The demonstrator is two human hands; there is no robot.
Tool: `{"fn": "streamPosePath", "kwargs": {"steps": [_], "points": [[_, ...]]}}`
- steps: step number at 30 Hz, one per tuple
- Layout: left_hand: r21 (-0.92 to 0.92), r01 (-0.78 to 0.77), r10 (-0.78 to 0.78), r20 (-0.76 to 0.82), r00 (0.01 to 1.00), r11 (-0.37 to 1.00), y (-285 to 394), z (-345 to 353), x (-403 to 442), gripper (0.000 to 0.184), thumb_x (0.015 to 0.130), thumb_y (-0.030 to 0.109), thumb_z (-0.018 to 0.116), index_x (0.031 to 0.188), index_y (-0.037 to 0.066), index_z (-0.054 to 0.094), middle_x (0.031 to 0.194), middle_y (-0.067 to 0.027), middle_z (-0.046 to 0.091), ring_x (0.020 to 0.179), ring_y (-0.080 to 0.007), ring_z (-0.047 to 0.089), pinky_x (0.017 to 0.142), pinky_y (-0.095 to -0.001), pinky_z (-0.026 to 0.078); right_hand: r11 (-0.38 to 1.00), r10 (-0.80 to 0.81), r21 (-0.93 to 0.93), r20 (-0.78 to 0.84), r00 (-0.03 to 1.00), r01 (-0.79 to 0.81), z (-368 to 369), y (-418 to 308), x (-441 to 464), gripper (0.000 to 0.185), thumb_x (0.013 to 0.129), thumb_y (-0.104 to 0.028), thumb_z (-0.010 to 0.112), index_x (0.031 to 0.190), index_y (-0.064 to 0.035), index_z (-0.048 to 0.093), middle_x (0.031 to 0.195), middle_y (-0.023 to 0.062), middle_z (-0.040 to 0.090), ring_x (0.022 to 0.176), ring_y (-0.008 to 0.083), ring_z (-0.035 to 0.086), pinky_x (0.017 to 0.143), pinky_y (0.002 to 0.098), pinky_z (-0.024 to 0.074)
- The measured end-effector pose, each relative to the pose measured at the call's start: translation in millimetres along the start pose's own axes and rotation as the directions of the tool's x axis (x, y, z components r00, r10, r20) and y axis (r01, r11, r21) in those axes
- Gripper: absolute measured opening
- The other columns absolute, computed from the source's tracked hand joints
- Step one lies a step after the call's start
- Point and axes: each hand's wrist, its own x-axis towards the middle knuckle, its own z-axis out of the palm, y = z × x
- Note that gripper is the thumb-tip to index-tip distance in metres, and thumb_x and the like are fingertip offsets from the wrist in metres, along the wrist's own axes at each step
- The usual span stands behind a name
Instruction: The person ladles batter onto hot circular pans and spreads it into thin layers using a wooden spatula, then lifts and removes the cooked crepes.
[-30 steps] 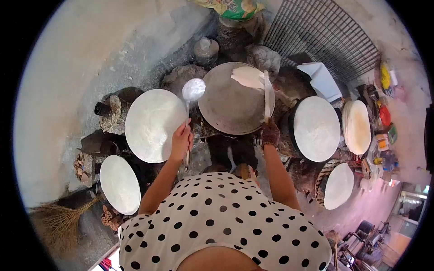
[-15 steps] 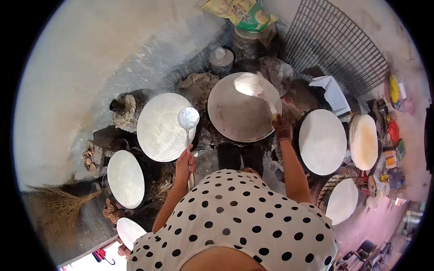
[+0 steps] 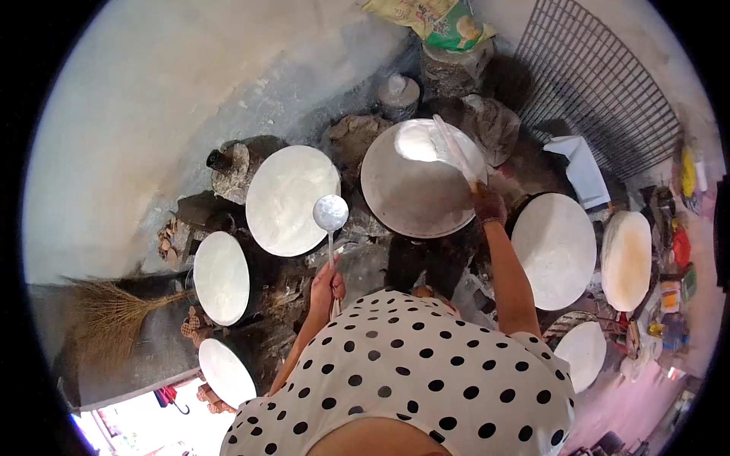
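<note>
My left hand (image 3: pixel 327 287) is wrapped round the handle of a metal ladle (image 3: pixel 331 213). The ladle's bowl is up at the lower right rim of a round griddle coated in white (image 3: pixel 289 199). My right hand (image 3: pixel 489 204), in a dark glove, grips a long flat wooden spatula (image 3: pixel 455 152). This spatula slants over the right side of a bare grey-brown griddle (image 3: pixel 411 199). A bright white patch (image 3: pixel 417 141) shows at that griddle's far side; whether it is light or batter I cannot tell.
More white round griddles stand left (image 3: pixel 221 278) and right (image 3: pixel 553 251). At far right is a stack of thin round flatbreads (image 3: pixel 626 262). A straw broom (image 3: pixel 114 315) lies left. Behind are a lidded container (image 3: pixel 399 95), a wire rack (image 3: pixel 597 83) and a white tray (image 3: pixel 582 173).
The camera view has turned slightly. Against the left griddle, the ladle has shifted toward its lower right rim. The spatula, blurred earlier, now shows sharply over the middle griddle.
</note>
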Motion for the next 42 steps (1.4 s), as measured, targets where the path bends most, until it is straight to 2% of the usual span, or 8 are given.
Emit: {"fn": "streamPosePath", "kwargs": {"steps": [4,6,16,18,33,38,40,42], "points": [[-0.025,0.044,-0.045,-0.042,0.998,0.999,-8.0,1.9,-5.2,0.037,0.100,0.025,0.041,0.134,0.009,0.044,0.061,0.0029,0.039,0.043,-0.0081,0.036,0.043,-0.0246,0.034,0.986,-0.084,-0.113,0.278,0.957,0.119,7.9,-30.0,6.1,0.050,0.094,-0.035,0.047,0.139,-0.0152,0.041,0.131,0.0084,0.053,0.119,0.0264,0.052,0.100,0.0388,0.0432],[0.000,0.039,-0.039,-0.046,0.998,0.999,-11.6,0.9,-4.3,0.037,0.100,0.025,0.041,0.134,0.010,0.043,0.061,0.0029,0.039,0.043,-0.0091,0.035,0.043,-0.0262,0.034,0.880,-0.221,0.475,0.351,0.910,0.030,33.6,-17.3,20.3,0.046,0.094,-0.033,0.048,0.135,-0.0133,0.047,0.128,0.0086,0.056,0.117,0.0267,0.054,0.099,0.0390,0.0436],[-0.044,0.078,-0.082,-0.091,0.992,0.996,-24.5,11.9,-16.6,0.035,0.100,0.028,0.039,0.130,0.010,0.046,0.061,0.0030,0.038,0.043,-0.0099,0.036,0.044,-0.0271,0.033,0.966,-0.254,0.026,0.289,0.923,0.257,58.0,-1.8,55.8,0.039,0.089,-0.033,0.055,0.123,-0.0132,0.058,0.122,0.0076,0.061,0.116,0.0244,0.054,0.100,0.0325,0.0403],[-0.047,0.078,-0.083,-0.104,0.991,0.996,-20.5,21.4,-22.0,0.036,0.101,0.027,0.038,0.131,0.009,0.045,0.061,0.0032,0.038,0.044,-0.0093,0.035,0.045,-0.0272,0.033,0.930,-0.118,0.364,0.400,0.909,-0.039,34.5,-2.0,31.4,0.039,0.085,-0.032,0.060,0.119,-0.0127,0.061,0.121,0.0092,0.061,0.112,0.0260,0.056,0.097,0.0354,0.0428],[-0.028,0.040,-0.043,-0.112,0.993,0.999,-26.2,20.8,-31.4,0.036,0.102,0.022,0.033,0.136,0.010,0.038,0.063,0.0055,0.036,0.045,-0.0070,0.033,0.042,-0.0250,0.031,0.910,-0.390,0.234,0.192,0.901,0.343,47.5,38.9,73.4,0.042,0.086,-0.037,0.059,0.120,-0.0118,0.061,0.114,0.0109,0.063,0.107,0.0285,0.057,0.092,0.0374,0.0437],[-0.070,0.075,-0.083,-0.116,0.990,0.995,-30.9,11.2,-24.4,0.037,0.101,0.024,0.035,0.134,0.009,0.039,0.064,0.0037,0.038,0.047,-0.0084,0.036,0.045,-0.0261,0.034,0.908,-0.171,0.419,0.415,0.894,-0.021,32.7,13.2,57.4,0.040,0.083,-0.031,0.064,0.119,-0.0130,0.062,0.114,0.0075,0.063,0.106,0.0245,0.059,0.093,0.0337,0.0432],[-0.032,0.062,-0.065,-0.114,0.991,0.998,-29.0,16.9,-26.0,0.037,0.101,0.024,0.035,0.134,0.008,0.039,0.064,0.0037,0.038,0.047,-0.0084,0.036,0.045,-0.0258,0.034,0.822,-0.569,0.239,0.383,0.728,0.516,25.0,23.6,57.3,0.044,0.081,-0.033,0.065,0.121,-0.0143,0.061,0.111,0.0067,0.065,0.105,0.0201,0.059,0.093,0.0322,0.0431],[-0.038,0.060,-0.064,-0.132,0.989,0.998,-31.8,17.6,-27.3,0.037,0.101,0.024,0.035,0.134,0.008,0.039,0.064,0.0038,0.038,0.047,-0.0083,0.036,0.045,-0.0256,0.034,0.844,-0.535,0.317,0.446,0.718,0.432,25.6,37.8,77.9,0.040,0.088,-0.031,0.058,0.128,-0.0268,0.056,0.121,0.0073,0.061,0.111,0.0272,0.057,0.095,0.0379,0.0452]]}}
